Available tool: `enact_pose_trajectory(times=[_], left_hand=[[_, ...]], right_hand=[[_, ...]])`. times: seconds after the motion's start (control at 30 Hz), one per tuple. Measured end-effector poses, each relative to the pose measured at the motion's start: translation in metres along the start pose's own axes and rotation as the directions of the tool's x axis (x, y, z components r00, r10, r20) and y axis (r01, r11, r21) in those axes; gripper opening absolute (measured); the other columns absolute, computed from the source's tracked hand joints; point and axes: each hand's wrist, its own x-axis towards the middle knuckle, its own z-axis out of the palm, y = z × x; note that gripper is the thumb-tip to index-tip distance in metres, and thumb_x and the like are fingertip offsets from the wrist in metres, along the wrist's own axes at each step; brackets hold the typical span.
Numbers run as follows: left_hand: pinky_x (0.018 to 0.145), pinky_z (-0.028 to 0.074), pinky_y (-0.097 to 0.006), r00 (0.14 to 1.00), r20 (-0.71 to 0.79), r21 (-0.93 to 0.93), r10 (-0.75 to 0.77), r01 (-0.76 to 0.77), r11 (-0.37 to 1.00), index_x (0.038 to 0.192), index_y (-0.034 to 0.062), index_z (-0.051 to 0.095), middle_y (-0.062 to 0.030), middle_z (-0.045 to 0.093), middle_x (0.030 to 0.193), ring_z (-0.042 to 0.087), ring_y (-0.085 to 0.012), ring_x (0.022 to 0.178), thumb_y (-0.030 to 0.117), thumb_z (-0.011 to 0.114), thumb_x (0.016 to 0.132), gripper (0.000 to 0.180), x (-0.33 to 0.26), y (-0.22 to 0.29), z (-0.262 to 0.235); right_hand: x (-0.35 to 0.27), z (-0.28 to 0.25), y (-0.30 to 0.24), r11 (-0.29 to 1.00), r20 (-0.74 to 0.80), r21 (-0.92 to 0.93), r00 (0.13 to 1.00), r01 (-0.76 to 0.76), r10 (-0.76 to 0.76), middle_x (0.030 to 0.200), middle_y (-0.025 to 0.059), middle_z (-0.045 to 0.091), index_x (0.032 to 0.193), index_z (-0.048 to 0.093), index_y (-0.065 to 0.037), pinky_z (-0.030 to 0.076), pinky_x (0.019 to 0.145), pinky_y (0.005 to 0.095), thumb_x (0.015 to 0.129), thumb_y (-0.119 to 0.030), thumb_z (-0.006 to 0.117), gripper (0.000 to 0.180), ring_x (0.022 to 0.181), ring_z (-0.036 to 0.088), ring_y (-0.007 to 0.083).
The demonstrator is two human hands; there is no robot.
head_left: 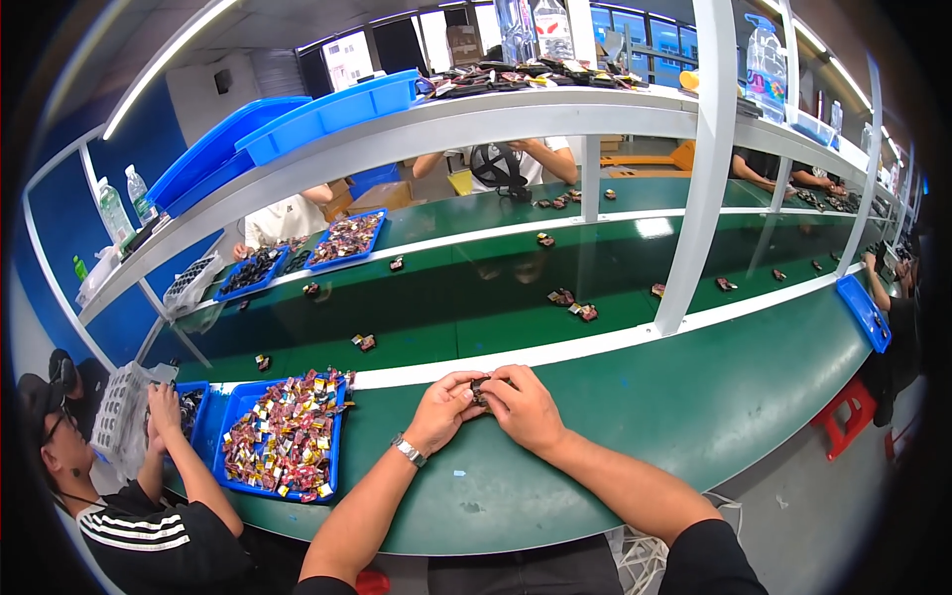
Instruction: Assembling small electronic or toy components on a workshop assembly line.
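Above the green worktable (555, 486), my left hand (443, 409) and my right hand (526, 409) meet at the fingertips. Between them they pinch a small dark part (480, 390), mostly covered by the fingers, so its exact kind is unclear. A metal-banded watch circles my left wrist. To the left of my left forearm, a blue tray (338, 451) is heaped with small red, yellow and silver components (278, 436), some with wire-like bits.
A white post (706, 159) and shelf edge rise beyond my hands. The green conveyor (446, 332) carries scattered components, including a pair (585, 311). A co-worker (149, 526) sits at left by another tray; a blue tray (864, 313) lies far right. More people work across the line.
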Motion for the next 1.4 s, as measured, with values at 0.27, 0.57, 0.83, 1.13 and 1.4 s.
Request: enact_pose_trajectory(times=[0.27,0.57,0.83,1.13,1.4], left_hand=[[0.096,0.053,-0.035,1.0,0.008,0.014,-0.011,0.011,1.0,0.128,0.0006,0.049,-0.011,0.061,0.123,0.061,-0.018,0.112,0.007,0.049,0.099,0.029,0.001,-0.003,-0.002],[0.097,0.052,-0.035,1.0,-0.027,0.057,-0.014,0.016,0.998,0.127,-0.0003,0.049,-0.012,0.061,0.124,0.061,-0.0194,0.112,0.004,0.047,0.099,0.028,-0.001,0.001,0.003],[0.094,0.053,-0.035,0.999,-0.04,0.044,-0.001,0.003,0.999,0.127,-0.0004,0.048,-0.0096,0.062,0.119,0.061,-0.0181,0.11,0.004,0.047,0.099,0.028,0.001,-0.004,-0.001],[0.078,0.054,-0.029,0.986,-0.159,0.054,0.044,-0.036,0.998,0.119,0.0003,0.055,-0.006,0.066,0.106,0.063,-0.0122,0.093,0.005,0.054,0.097,0.023,0.003,-0.008,0.002],[0.07,0.053,-0.021,0.976,-0.176,0.17,0.126,-0.095,0.981,0.118,-0.0018,0.057,-0.0074,0.066,0.108,0.064,-0.0109,0.09,0.001,0.053,0.096,0.023,0.004,-0.011,0.004]], right_hand=[[0.0,0.001,-0.004,0.985,0.002,-0.17,1.0,0.029,-0.029,0.091,0.0058,0.062,0.095,0.069,-0.005,0.055,0.067,0.032,0.076,-0.006,0.073,0.02,0.083,0.063,0.0229],[0.0,0.005,-0.003,0.98,-0.011,-0.197,0.999,0.043,-0.046,0.086,0.0036,0.059,0.089,0.068,-0.008,0.054,0.063,0.0323,0.075,-0.008,0.073,0.014,0.08,0.061,0.0206],[0.001,0.007,0.0,0.962,0.023,-0.262,0.997,0.077,-0.074,0.097,0.0062,0.06,0.094,0.066,-0.005,0.055,0.068,0.0336,0.076,-0.009,0.072,0.019,0.085,0.061,0.0225],[-0.007,0.009,-0.009,0.978,0.107,-0.207,0.994,0.013,0.009,0.116,0.0098,0.059,0.111,0.062,-0.002,0.056,0.076,0.0354,0.074,-0.013,0.076,0.04,0.094,0.061,0.0267],[-0.003,0.01,-0.013,0.979,0.082,-0.196,0.996,0.054,-0.038,0.116,0.0095,0.059,0.109,0.061,0.0,0.055,0.074,0.0349,0.07,-0.009,0.077,0.043,0.087,0.061,0.0259]])
